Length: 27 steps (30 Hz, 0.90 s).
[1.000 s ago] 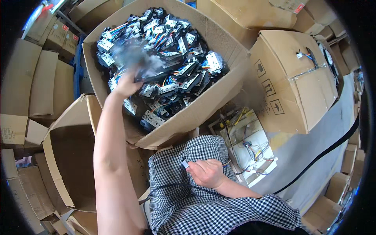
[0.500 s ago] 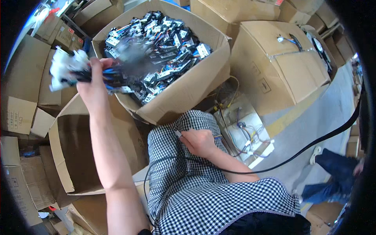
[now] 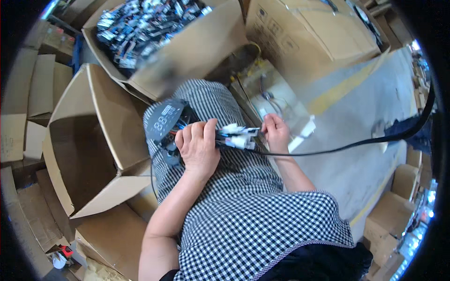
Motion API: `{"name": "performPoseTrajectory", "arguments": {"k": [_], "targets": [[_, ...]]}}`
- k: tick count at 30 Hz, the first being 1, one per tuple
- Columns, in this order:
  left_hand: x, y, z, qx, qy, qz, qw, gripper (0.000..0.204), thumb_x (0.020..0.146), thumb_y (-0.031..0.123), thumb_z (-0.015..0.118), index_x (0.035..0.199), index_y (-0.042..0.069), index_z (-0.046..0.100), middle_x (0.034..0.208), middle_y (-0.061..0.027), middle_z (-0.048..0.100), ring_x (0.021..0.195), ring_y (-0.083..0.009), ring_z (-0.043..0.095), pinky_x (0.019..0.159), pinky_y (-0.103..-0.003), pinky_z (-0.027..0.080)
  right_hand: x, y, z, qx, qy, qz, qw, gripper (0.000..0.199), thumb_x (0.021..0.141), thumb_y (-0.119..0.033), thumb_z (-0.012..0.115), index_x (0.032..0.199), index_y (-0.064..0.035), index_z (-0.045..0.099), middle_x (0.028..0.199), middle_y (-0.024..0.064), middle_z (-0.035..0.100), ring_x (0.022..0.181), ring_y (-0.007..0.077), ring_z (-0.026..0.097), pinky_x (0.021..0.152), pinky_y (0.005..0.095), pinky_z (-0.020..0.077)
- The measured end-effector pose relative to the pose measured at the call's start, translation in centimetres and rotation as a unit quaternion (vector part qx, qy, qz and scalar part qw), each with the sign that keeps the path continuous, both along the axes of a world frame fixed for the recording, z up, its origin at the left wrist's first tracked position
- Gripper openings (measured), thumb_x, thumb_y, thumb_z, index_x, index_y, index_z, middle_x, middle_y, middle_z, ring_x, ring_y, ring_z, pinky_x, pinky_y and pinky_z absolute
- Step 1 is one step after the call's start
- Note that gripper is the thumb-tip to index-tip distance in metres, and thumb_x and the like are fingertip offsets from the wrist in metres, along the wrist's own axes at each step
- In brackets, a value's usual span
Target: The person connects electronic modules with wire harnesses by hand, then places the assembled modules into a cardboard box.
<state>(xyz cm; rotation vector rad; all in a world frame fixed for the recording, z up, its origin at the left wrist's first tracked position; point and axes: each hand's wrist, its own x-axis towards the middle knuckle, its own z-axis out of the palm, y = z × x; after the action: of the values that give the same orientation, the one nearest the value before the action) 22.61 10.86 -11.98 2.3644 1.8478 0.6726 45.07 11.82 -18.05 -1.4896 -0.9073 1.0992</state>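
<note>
Over my checked apron point(image 3: 253, 206), my left hand point(image 3: 199, 147) is wrapped round a bundle of cabled display modules. A dark rounded display panel point(image 3: 161, 122) sticks out on the bundle's left, and several white wire connectors point(image 3: 238, 136) fan out on its right. My right hand point(image 3: 276, 135) is closed in a pinch just right of those connectors; what lies between its fingertips is too small to make out. Beyond it stands a pale open case point(image 3: 274, 100) with thin wires in it, partly covered by that hand.
A large carton point(image 3: 197, 44) full of similar modules point(image 3: 140, 25) stands ahead. At left is an open carton point(image 3: 101, 112); at far right, a closed one point(image 3: 304, 30). A black cable point(image 3: 356, 142) crosses from the right. A person's dark-clothed leg point(image 3: 408, 133) shows at right.
My left hand has brought the bundle from beside the full carton down and right to my lap. My right hand has moved up and right, beside the connectors. The view has tilted downward.
</note>
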Motion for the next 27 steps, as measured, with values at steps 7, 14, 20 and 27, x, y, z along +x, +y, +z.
{"name": "performPoseTrajectory", "arguments": {"k": [7, 14, 20, 27], "targets": [[-0.4, -2.1, 2.4, -0.180, -0.004, -0.087, 0.980, 0.073, 0.063, 0.002, 0.068, 0.133, 0.013, 0.053, 0.138, -0.0114, 0.048, 0.136, -0.0357, 0.036, 0.113, -0.050, 0.024, 2.5, -2.7, 0.7, 0.003, 0.016, 0.029, 0.999, 0.023, 0.100, -0.023, 0.060, 0.097, -0.0008, 0.066, 0.066, -0.0019, 0.058, 0.059, 0.0041, 0.049, 0.054, 0.0221, 0.0384], [0.3, -0.9, 3.9, -0.121, -0.013, -0.134, 0.984, 0.034, 0.078, 0.017, 0.075, 0.112, 0.012, 0.069, 0.101, -0.0038, 0.066, 0.104, -0.0246, 0.058, 0.092, -0.041, 0.039, 2.8, -3.9, 3.8, -0.027, 0.028, 0.163, 0.986, 0.022, 0.100, -0.023, 0.059, 0.102, -0.0010, 0.065, 0.071, 0.0002, 0.061, 0.052, 0.0030, 0.048, 0.047, 0.0174, 0.0375], [0.2, -0.2, 1.3, -0.097, -0.163, -0.148, 0.971, 0.027, 0.073, 0.014, 0.079, 0.099, 0.012, 0.073, 0.085, -0.0023, 0.060, 0.082, -0.0229, 0.056, 0.074, -0.038, 0.041, 1.8, -3.3, 5.5, 0.017, -0.037, 0.226, 0.973, 0.020, 0.100, -0.019, 0.060, 0.099, -0.0009, 0.067, 0.069, 0.0003, 0.062, 0.054, 0.0038, 0.050, 0.049, 0.0191, 0.0397], [0.7, -0.7, 1.3, -0.060, -0.103, -0.153, 0.981, 0.034, 0.069, 0.016, 0.080, 0.102, 0.015, 0.072, 0.085, -0.0008, 0.060, 0.081, -0.0222, 0.058, 0.071, -0.038, 0.042, 0.1, -1.7, 7.6, -0.044, -0.141, 0.366, 0.919, 0.016, 0.094, -0.020, 0.065, 0.094, -0.0051, 0.071, 0.066, 0.0069, 0.064, 0.054, 0.0149, 0.056, 0.052, 0.0302, 0.0434]]}}
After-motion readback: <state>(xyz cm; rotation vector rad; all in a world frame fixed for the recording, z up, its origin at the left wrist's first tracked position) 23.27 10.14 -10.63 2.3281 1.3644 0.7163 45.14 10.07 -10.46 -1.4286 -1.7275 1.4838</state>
